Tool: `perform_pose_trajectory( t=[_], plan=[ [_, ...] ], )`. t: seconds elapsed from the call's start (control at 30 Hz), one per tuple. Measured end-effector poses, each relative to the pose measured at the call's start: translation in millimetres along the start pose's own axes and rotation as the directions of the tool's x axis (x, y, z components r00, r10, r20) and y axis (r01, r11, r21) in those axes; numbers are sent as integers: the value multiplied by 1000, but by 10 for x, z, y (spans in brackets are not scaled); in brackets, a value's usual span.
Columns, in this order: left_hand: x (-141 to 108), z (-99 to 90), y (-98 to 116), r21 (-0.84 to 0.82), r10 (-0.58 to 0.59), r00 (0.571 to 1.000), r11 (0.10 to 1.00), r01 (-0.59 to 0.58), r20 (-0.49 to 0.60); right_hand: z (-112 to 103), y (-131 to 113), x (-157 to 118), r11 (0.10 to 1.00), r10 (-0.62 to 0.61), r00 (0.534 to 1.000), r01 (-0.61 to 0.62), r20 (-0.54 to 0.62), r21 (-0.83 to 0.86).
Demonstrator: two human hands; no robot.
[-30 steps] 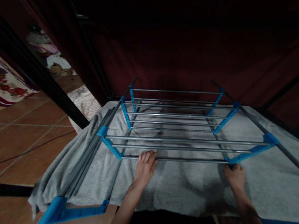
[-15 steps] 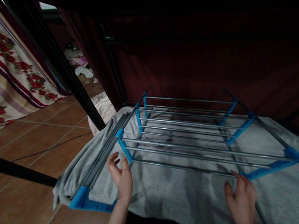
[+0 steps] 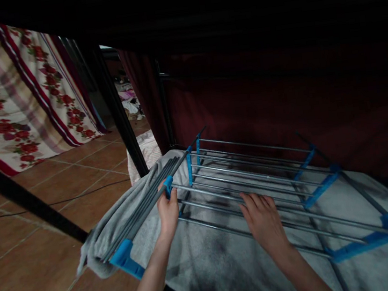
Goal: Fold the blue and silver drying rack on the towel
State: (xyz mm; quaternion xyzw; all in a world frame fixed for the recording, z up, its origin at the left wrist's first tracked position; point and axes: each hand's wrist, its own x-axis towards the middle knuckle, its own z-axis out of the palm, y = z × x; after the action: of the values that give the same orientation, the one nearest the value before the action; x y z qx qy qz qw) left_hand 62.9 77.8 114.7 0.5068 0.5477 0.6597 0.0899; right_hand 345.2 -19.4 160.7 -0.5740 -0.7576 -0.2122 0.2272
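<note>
Head view shows the left hand (image 3: pixel 168 211) gripping a blue plastic bracket (image 3: pixel 168 184) on the grey metal-tube rack (image 3: pixel 221 193), which is lying across grey fleece (image 3: pixel 214 251), while the loosely curled right hand (image 3: pixel 262 215) is resting over its tubes.

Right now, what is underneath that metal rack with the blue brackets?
A grey blanket shows through the metal rack. Whatever lies beneath the blanket is covered, and the left hand and right hand block small parts of the view.
</note>
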Motion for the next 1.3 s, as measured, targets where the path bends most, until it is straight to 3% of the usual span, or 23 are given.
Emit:
perform_pose_trajectory(
  t=[0.1, 0.5, 1.3],
  plan=[
    [14, 45, -16, -17, 1, 1000, 1000, -1, -17, 30, 60, 27, 999, -40, 999, 39, 32, 22],
    [-26, 76, 127, 7, -82, 996, 997, 82, -19, 53, 135, 0, 993, -110, 993, 111, -34, 43],
    [-51, 118, 185, 38, -112, 992, 993, 114, -60, 10, 158, 41, 988, -149, 989, 149, 0, 49]
  ],
)
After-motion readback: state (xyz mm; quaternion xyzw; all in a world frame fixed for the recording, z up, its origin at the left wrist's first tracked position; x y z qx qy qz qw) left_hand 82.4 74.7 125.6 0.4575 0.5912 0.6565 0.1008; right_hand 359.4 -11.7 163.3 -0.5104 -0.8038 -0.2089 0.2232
